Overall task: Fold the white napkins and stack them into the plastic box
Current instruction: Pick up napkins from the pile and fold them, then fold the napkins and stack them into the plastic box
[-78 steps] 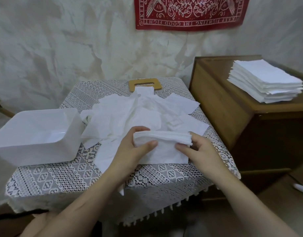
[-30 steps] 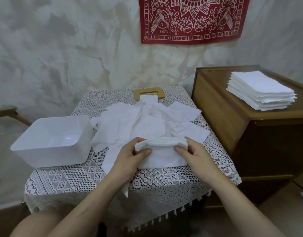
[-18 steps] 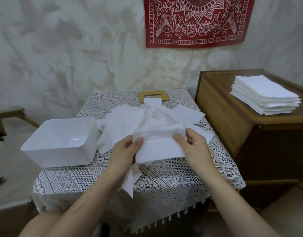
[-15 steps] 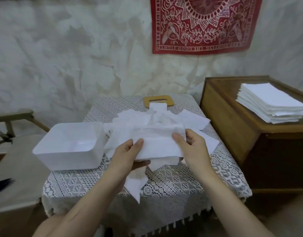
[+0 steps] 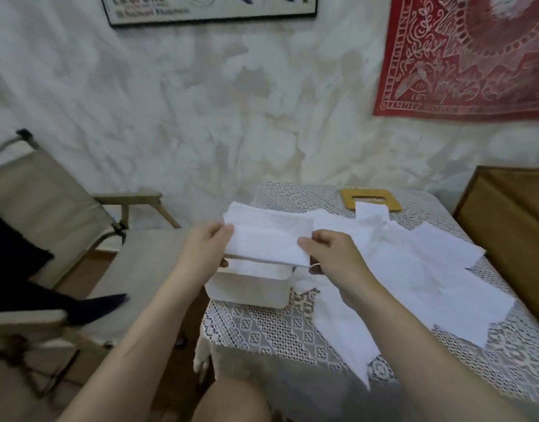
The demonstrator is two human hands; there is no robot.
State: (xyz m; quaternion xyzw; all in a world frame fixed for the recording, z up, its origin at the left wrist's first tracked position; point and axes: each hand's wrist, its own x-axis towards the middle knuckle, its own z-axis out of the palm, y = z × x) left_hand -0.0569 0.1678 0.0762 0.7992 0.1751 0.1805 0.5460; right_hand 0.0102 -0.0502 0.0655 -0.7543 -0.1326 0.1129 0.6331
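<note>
A folded stack of white napkins (image 5: pixel 266 240) hangs in the air right above the white plastic box (image 5: pixel 250 289). My left hand (image 5: pixel 205 249) pinches its left end and my right hand (image 5: pixel 330 254) pinches its right end. The box stands at the table's left front corner, its inside mostly hidden by the stack. A heap of loose unfolded napkins (image 5: pixel 414 263) lies spread over the lace tablecloth to the right of the box.
A tan wooden frame-shaped piece (image 5: pixel 370 199) lies at the table's back edge. A wooden cabinet (image 5: pixel 511 214) stands to the right. A beige folding chair (image 5: pixel 49 208) with a dark cloth stands on the left. The lace table (image 5: pixel 277 336) ends just left of the box.
Both hands have lifted the folded stack off the table and carried it left over the box. The view has swung left, so the cabinet's napkin pile is out of frame.
</note>
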